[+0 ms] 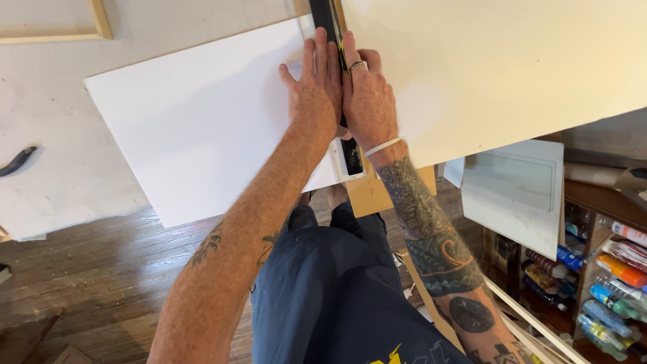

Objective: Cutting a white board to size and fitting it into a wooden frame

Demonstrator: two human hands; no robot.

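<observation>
the left hand (315,91) and right hand (367,101) lie flat, fingers together, side by side on one long black straightedge (351,154), which lies between two white boards (202,114) on the pale worktop (54,148).

black straightedge (351,156) mostly hidden under hands, top end cut off by frame

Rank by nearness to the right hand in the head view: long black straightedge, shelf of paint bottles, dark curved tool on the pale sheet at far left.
1. Long black straightedge: under the right hand.
2. Shelf of paint bottles: lower right.
3. Dark curved tool: far left edge.
</observation>
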